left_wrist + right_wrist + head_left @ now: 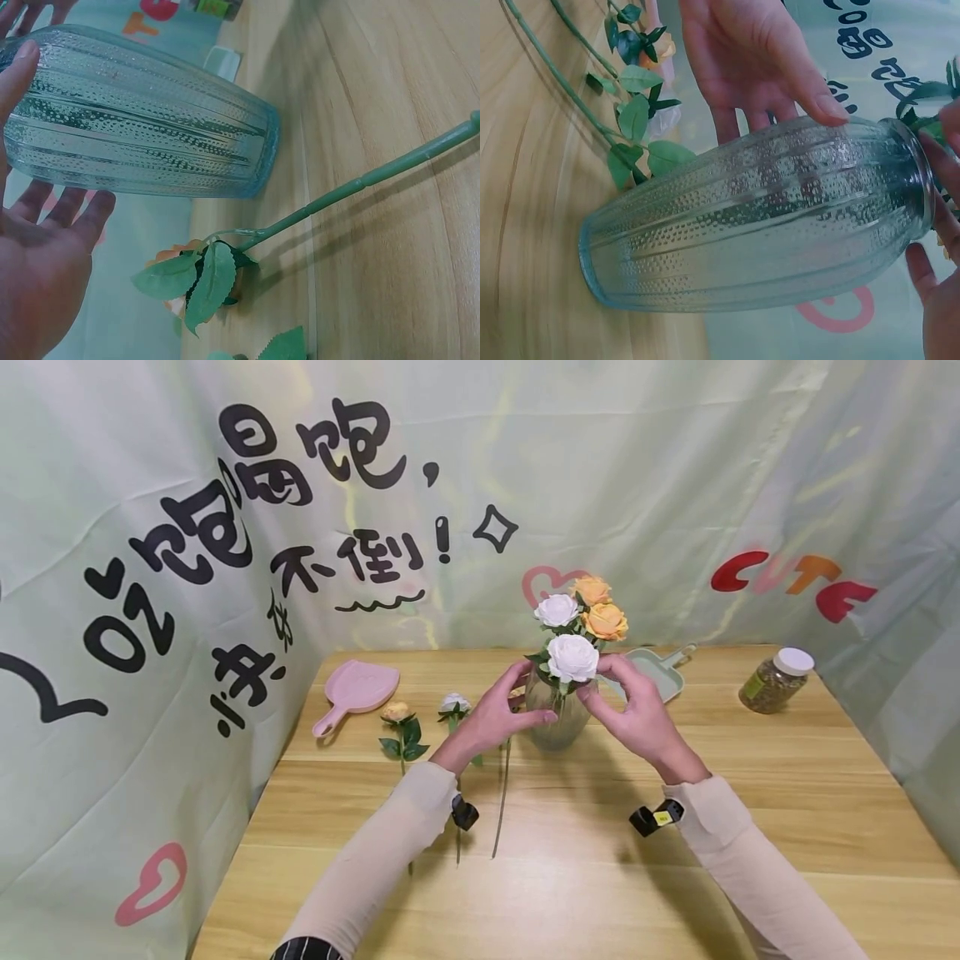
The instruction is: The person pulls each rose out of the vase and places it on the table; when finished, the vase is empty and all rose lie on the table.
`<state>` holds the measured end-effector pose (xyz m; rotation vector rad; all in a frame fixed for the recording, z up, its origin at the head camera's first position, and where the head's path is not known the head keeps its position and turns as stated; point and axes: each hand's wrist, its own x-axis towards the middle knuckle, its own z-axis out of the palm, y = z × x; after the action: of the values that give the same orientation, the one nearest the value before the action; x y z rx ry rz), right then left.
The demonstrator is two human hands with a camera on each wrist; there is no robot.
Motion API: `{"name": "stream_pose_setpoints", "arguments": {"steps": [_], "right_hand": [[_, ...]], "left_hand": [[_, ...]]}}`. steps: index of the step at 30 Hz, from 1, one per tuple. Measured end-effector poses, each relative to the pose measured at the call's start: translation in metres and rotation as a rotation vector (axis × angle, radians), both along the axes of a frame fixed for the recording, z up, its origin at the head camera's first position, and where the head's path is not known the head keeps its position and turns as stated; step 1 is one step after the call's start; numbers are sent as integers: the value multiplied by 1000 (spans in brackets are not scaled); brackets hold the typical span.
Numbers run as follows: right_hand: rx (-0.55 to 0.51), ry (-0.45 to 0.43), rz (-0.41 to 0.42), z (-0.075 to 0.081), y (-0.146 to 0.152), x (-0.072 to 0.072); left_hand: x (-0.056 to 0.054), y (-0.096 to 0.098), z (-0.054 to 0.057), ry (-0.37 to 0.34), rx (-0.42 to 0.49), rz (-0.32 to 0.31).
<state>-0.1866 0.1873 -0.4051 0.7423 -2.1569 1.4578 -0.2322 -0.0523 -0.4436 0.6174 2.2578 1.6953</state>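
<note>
Clear ribbed glass makes up the glass vase (558,727), which stands on the wooden worktop (570,877) between a person's two hands. The left hand (495,714) holds the vase by its side, its grip set with the thumb across the near face and the fingers round behind. The right hand (641,710) is at the vase's mouth, thumb and fingers bent about the rim beside the lower white rose (573,658); whether that grip pinches a stem or only touches the glass, one cannot tell. A second white rose (557,610) and two orange roses (606,622) rise behind the lower bloom, their leaves crowding the rim. Left of the vase, three more stemmed roses lie on the worktop: a pale orange rose (396,712), a white rose (454,703) and, nearest the glass, a peach rose with a green stem (360,184), its bloom mostly hidden by leaves. A pink dustpan (360,685) lies at the far left, a pale green dustpan (663,677) behind the right hand, and a white-lidded jar (772,685) well apart at the right. Behind hangs a pale green cloth (637,468) bearing black characters and the coloured word "CUTE".
</note>
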Motion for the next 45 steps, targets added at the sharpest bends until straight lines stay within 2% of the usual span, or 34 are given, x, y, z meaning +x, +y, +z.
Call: {"name": "stream_pose_setpoints", "arguments": {"steps": [5,7,12,19,26,30,35,38,45], "right_hand": [[162,30,35,-1,-4,1],[197,48,45,-2,-6,1],[182,66,3,1,-10,2],[-5,195,-105,10,-13,2],[-168,229,-71,26,-17,8],[-311,269,-58,38,-20,11],[-601,259,-25,59,-14,10],[-757,247,-33,74,-7,8],[-883,259,-152,109,15,15]], "left_hand": [[-2,0,-1,-2,13,-16],[-3,0,-2,-8,16,-21],[-3,0,-2,0,29,-30],[-1,-2,-2,-16,-5,-10],[1,-3,-2,-29,-23,7],[1,-4,-2,-39,-24,12],[2,-4,-3,-36,-48,20],[2,-5,-3,-38,-52,20],[2,-5,-3,-43,-39,10]]}}
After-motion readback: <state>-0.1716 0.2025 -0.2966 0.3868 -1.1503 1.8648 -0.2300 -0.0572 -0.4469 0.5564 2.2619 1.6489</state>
